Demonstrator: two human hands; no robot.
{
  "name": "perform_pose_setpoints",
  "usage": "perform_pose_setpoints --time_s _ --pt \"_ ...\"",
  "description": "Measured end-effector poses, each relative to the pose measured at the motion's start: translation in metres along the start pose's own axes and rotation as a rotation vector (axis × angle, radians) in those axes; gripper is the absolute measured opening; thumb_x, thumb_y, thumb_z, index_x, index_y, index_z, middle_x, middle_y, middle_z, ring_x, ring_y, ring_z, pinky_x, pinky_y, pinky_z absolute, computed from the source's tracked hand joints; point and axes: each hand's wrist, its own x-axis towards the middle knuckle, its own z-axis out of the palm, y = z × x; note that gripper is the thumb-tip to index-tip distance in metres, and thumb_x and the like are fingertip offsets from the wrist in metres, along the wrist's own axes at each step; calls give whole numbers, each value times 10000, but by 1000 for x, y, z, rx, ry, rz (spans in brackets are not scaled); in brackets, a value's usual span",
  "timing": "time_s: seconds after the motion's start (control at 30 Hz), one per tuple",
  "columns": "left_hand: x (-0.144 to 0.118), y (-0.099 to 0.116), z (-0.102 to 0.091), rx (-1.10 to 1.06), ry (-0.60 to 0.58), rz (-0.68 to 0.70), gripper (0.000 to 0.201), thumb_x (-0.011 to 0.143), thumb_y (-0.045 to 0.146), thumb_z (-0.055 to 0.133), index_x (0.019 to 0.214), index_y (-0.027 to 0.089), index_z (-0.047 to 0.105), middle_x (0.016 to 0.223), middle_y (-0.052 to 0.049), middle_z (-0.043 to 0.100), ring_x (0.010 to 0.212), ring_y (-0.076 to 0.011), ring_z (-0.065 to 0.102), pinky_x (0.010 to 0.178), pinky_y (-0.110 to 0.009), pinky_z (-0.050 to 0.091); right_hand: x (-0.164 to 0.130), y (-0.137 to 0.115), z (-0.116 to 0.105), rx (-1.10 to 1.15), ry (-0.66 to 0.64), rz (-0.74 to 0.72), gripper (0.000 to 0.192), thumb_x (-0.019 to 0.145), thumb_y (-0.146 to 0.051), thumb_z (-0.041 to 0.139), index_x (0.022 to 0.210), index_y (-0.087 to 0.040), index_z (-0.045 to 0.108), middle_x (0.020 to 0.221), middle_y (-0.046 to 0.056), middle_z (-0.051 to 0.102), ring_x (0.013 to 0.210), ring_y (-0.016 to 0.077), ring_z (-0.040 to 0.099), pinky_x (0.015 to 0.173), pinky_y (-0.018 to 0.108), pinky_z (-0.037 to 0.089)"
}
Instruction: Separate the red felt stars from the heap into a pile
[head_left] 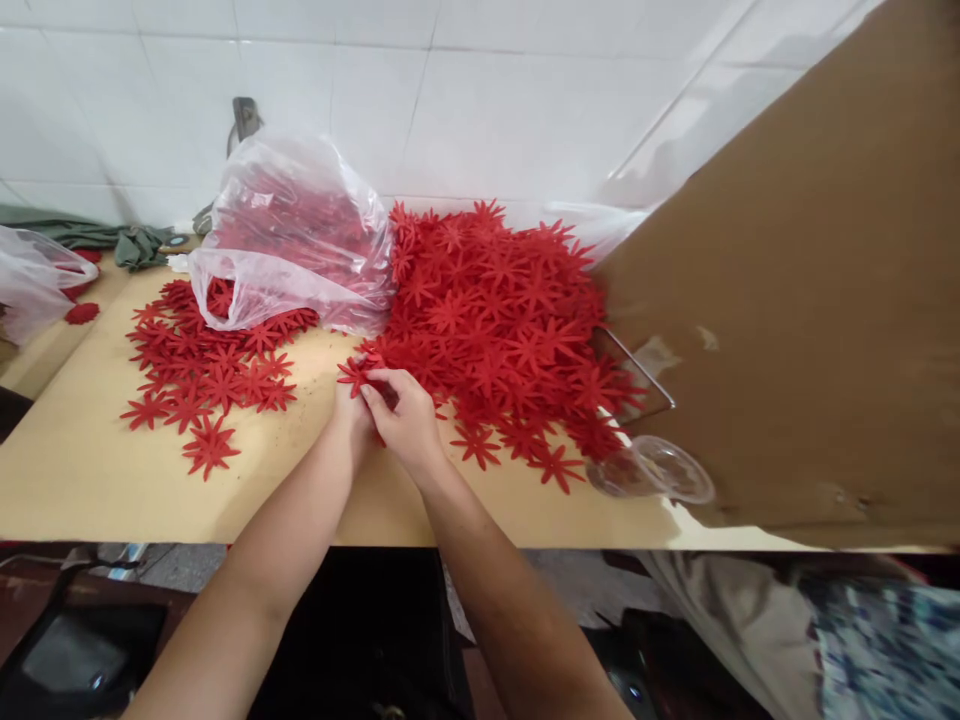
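Both hands meet over the middle of the table, in front of a big heap of red flower-shaped pieces (487, 320). My left hand (352, 405) is closed, mostly behind the right one, with a red flower piece (354, 375) at its fingers. Thumb and forefinger of my right hand (405, 415) pinch at the right edge of that same piece. Whether further pieces sit inside the left hand is hidden. A smaller, flatter spread of red flower pieces (217, 375) lies to the left, with one piece (210, 446) nearest the front edge.
A clear plastic bag (300, 230) full of red pieces rests behind the left spread. Right of the heap stand a clear plastic cup (652, 468), a bent metal wire (645, 370) and a tall brown board (795, 300). White tiled wall (495, 110) closes the back.
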Motion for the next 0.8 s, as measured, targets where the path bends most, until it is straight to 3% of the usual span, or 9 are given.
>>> perform_pose_setpoints --time_s 0.1,0.2,0.33,0.57,0.7,0.8 --pt "3 15 4 -69 -14 17 318 784 365 381 627 159 566 710 -60 627 886 -190 599 852 -334 460 15 7 5 146 -21 73 189 716 -253 519 878 -167 566 889 76 619 781 167 589 767 342 494" --pt "6 27 0 -113 -109 96 335 776 397 397 691 142 596 726 -61 647 914 -197 600 872 -338 445 32 8 4 313 -85 148 251 665 -253 555 900 -166 546 888 66 627 769 160 598 756 341 501" --pt "11 34 -6 -46 -225 74 435 780 473 360 763 123 617 808 -93 668 950 -215 596 881 -357 441 47 7 2 464 -226 183 205 631 -252 585 824 -189 558 817 24 634 753 147 597 767 336 494" --pt "22 37 -11 -88 -56 141 249 776 295 415 686 147 594 703 -39 661 892 -178 617 890 -328 442 43 18 2 522 -286 215 104 658 -244 570 743 -195 534 699 -22 556 630 94 521 639 255 462" --pt "23 37 -14 -122 -63 185 277 762 357 433 734 144 607 692 -28 658 828 -171 628 865 -328 456 41 22 -5 725 -250 387 155 647 -278 607 758 -214 520 645 -49 527 543 72 481 517 215 417" --pt "21 35 -13 -54 -63 130 347 739 427 459 818 127 616 777 -63 670 888 -201 617 864 -349 454 43 22 -6 933 -209 533 212 591 -290 659 731 -213 521 629 -55 545 529 69 496 494 208 425"
